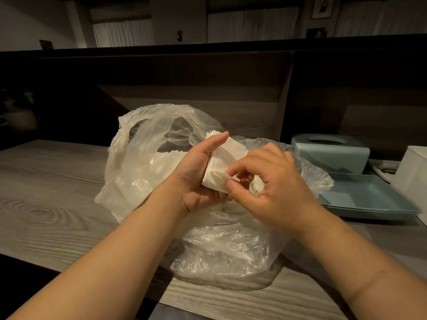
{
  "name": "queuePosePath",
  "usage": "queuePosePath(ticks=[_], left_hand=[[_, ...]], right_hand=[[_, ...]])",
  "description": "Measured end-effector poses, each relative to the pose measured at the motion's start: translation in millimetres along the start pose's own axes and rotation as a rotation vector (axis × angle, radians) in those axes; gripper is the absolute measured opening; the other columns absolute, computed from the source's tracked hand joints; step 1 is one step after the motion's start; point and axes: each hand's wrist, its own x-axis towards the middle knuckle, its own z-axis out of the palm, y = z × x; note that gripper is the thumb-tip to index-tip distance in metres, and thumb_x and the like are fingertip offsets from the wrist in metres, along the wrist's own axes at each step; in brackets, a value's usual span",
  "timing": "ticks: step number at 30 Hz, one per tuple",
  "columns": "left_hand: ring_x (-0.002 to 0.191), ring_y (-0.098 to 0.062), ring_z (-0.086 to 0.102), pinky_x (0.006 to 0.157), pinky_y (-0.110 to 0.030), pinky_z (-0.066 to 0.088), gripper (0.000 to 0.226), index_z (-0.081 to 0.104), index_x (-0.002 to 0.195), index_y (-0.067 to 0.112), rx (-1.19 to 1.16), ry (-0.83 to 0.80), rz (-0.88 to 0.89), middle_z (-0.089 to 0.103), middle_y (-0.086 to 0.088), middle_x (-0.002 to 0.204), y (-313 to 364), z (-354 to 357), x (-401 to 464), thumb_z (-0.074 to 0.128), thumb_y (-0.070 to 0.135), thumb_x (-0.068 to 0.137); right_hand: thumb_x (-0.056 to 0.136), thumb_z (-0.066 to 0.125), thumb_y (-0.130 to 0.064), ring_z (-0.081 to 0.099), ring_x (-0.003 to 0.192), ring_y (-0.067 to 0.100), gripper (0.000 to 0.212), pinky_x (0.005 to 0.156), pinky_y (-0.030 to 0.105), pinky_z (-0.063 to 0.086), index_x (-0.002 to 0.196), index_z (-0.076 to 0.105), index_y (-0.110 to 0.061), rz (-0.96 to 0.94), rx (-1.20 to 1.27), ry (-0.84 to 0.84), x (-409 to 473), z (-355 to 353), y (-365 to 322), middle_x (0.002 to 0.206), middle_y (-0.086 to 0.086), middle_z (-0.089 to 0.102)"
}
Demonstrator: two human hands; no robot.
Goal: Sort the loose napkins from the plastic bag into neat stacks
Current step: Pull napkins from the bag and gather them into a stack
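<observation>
A crumpled clear plastic bag (161, 144) sits on the grey wood-grain table (46, 192), its mouth gaping toward the person. Through the film more white napkins (166, 158) show inside, lying loose in a rough layer; how many cannot be told.

Above the bag, the left hand (198, 181) holds a folded bundle of napkins (224, 158), thumb laid along its upper side and fingers curled beneath it. The right hand (265, 181) meets the bundle's near end, its thumb and forefinger pinching the edge of the outermost napkin.

To the right, well apart from the bag, stands a pale blue tissue box (330, 153) with an oval opening on top; what is inside cannot be seen. In front of it lies a shallow blue tray (369, 197), bare inside where it shows. A white container (416, 172) is cut off by the right edge.

No brand, label or writing can be read on any of these.
</observation>
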Motion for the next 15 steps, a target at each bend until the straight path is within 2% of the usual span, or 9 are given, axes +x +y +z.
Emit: queuePosePath(ticks=[3,8,13,15], left_hand=[[0.069,-0.024,0.065,0.071,-0.036,0.055,0.043,0.066,0.097,0.004,-0.004,0.011,0.001,0.067,-0.012,0.081,-0.1,1.9,-0.8,0.067,0.045,0.084],[0.072,-0.025,0.064,0.077,-0.039,0.051,0.041,0.064,0.099,0.005,-0.012,0.007,0.016,0.065,-0.012,0.083,-0.7,2.5,0.0,0.067,0.043,0.086],[0.07,-0.023,0.067,0.067,-0.034,0.059,0.042,0.067,0.092,0.004,0.001,0.026,0.008,0.066,-0.011,0.079,-0.2,1.2,0.3,0.065,0.045,0.088],[0.069,-0.024,0.068,0.063,-0.033,0.061,0.043,0.068,0.09,0.003,0.002,0.037,0.002,0.067,-0.011,0.079,-0.3,0.2,1.3,0.065,0.046,0.089]], right_hand=[[0.086,0.064,-0.048,0.046,0.09,0.005,0.011,0.086,0.035,0.03,0.09,0.067,-0.038,-0.017,-0.016,0.006,-0.1,-0.2,0.6,0.079,-0.026,0.05],[0.076,0.066,-0.063,0.043,0.093,0.005,0.033,0.087,0.036,0.03,0.1,0.063,-0.04,-0.018,-0.084,-0.067,-0.9,-1.3,-0.7,0.085,-0.027,0.047],[0.083,0.063,-0.039,0.045,0.091,0.005,0.014,0.087,0.034,0.026,0.096,0.065,-0.037,0.012,-0.055,-0.03,-0.1,0.5,-2.1,0.083,-0.028,0.048],[0.084,0.064,-0.033,0.046,0.09,0.005,0.013,0.088,0.034,0.027,0.096,0.064,-0.036,0.036,-0.04,-0.019,-0.5,0.2,-1.8,0.083,-0.027,0.049]])
